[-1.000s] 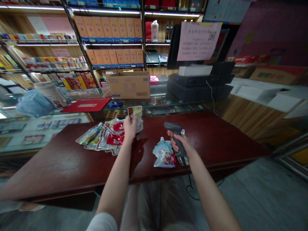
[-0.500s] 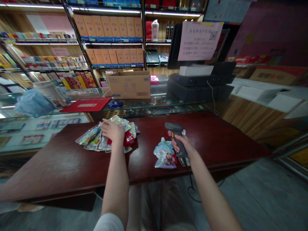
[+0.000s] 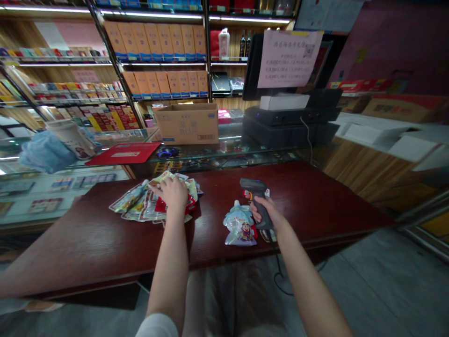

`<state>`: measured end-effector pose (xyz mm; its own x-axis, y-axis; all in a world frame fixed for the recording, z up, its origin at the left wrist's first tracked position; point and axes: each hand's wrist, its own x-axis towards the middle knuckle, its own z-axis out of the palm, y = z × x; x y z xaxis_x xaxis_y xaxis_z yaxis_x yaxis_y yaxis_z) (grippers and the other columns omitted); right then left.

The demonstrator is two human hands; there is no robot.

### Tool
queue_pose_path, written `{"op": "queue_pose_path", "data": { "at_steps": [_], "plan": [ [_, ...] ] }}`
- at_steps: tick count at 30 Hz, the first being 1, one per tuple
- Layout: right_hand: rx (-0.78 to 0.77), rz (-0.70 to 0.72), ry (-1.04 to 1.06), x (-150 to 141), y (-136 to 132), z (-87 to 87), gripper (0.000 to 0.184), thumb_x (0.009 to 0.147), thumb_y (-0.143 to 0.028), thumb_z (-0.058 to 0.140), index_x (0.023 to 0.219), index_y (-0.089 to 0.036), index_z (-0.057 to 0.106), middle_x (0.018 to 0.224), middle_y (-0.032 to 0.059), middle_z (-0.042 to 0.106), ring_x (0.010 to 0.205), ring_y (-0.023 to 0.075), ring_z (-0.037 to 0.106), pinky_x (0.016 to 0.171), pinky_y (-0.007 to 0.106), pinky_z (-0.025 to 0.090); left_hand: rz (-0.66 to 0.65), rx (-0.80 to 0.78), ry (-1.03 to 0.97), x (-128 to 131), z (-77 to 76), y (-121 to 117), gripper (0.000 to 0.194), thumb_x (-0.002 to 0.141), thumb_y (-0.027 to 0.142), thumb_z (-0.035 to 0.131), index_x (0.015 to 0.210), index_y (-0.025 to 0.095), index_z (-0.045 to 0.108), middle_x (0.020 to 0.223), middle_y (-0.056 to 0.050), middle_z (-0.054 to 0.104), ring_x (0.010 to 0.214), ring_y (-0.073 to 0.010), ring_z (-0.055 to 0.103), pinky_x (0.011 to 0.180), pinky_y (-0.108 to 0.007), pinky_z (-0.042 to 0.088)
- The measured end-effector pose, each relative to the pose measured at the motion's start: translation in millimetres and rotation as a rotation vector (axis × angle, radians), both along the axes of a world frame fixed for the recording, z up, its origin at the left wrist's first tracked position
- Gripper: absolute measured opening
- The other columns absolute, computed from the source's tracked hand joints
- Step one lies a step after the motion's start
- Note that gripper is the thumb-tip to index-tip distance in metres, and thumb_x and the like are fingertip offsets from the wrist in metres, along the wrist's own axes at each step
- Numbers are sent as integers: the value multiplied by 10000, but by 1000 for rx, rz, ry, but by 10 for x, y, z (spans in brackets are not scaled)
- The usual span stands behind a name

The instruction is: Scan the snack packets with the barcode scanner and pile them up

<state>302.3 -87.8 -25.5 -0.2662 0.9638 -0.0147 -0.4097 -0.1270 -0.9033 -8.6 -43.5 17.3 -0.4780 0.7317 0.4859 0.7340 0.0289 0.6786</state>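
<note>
The left hand (image 3: pixel 174 191) lies over a pile of packets (image 3: pixel 133 202) on the counter (image 3: pixel 322 201); whether its fingers pinch one, I can't tell. The right hand (image 3: pixel 267 211) is wrapped around a scanner (image 3: pixel 254 186) near a pouch (image 3: pixel 240 230). Seemingly packets are being picked through; next calls for separating one cleanly.

Your left hand (image 3: pixel 174 191) is palm down over a fanned pile of packets (image 3: pixel 135 202) on the dark red table (image 3: pixel 322 199), while your right hand (image 3: pixel 269 213) grips a black handheld scanner (image 3: pixel 253 186) just beside a blue-and-purple pouch (image 3: pixel 239 229). Beyond the table, a cardboard box (image 3: pixel 189 124) sits on the glass counter (image 3: pixel 233 152), between a red mat (image 3: pixel 123 153) and a monitor bearing a pink notice (image 3: pixel 289 58).
</note>
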Motion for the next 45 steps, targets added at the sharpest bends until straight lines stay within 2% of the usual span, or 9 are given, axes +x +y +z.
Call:
{"op": "queue_pose_path", "data": {
  "at_steps": [9,13,18,21,24,32,35,40,45],
  "plan": [
    [16,21,111,113,-18,126,324,746,-473,707,856,-196,578,522,-72,463,332,49,312,319,196,273,10,67,146,143,197,-115,278,871,194,490,1059,168,694,1351,-227,574,1464,-440,269,1097,-798,79],
    [23,-11,97,358,-74,209,328,740,-455,728,898,-201,595,557,-61,484,351,49,310,328,202,275,-221,117,114,464,248,-137,239,903,214,501,1048,204,690,1267,-179,618,1365,-382,426,1180,-650,98],
    [11,-140,20,687,-129,112,338,742,-431,755,931,-190,614,567,-53,509,370,71,387,351,221,322,-702,-74,-97,1119,80,-79,137,829,185,648,948,233,696,1120,-123,674,1200,-337,572,1158,-543,242],
    [4,-185,38,798,-118,38,402,727,-449,755,1003,-186,627,559,-70,493,360,62,376,350,211,311,-811,-319,175,1458,27,11,280,870,230,608,1146,201,643,1237,-138,645,1213,-325,578,1086,-521,364],
    [12,-210,22,866,-103,32,410,735,-453,743,1019,-182,626,561,-71,498,360,60,383,357,210,308,-888,-411,387,1688,11,175,422,890,279,583,1298,174,564,1351,-152,595,1264,-315,556,1049,-475,425],
    [25,-255,-15,1018,-157,12,409,755,-444,741,1033,-170,619,574,-59,533,365,68,414,365,220,328,-1032,-507,451,1967,-279,628,620,860,321,630,1438,167,468,1500,-160,501,1367,-320,482,1097,-475,401],
    [5,-279,5,1005,-192,-40,419,732,-445,761,1012,-170,614,567,-63,535,361,69,423,355,216,332,-1044,-480,496,1969,-391,643,651,868,368,635,1462,172,454,1501,-177,495,1371,-349,466,1106,-503,368],
    [-20,-292,-5,973,-247,-85,404,754,-445,753,1011,-171,607,570,-64,546,360,70,442,350,210,353,-861,-420,539,1946,-420,579,625,835,444,682,1366,146,539,1390,-234,549,1299,-414,489,1032,-549,381],
    [-26,-343,28,993,-248,-107,461,703,-476,781,997,-169,602,546,-68,547,344,71,431,333,207,346,-681,-374,167,1893,-332,615,422,777,349,761,1117,160,598,1150,-189,696,1098,-341,651,954,-471,459]
  ]
}}
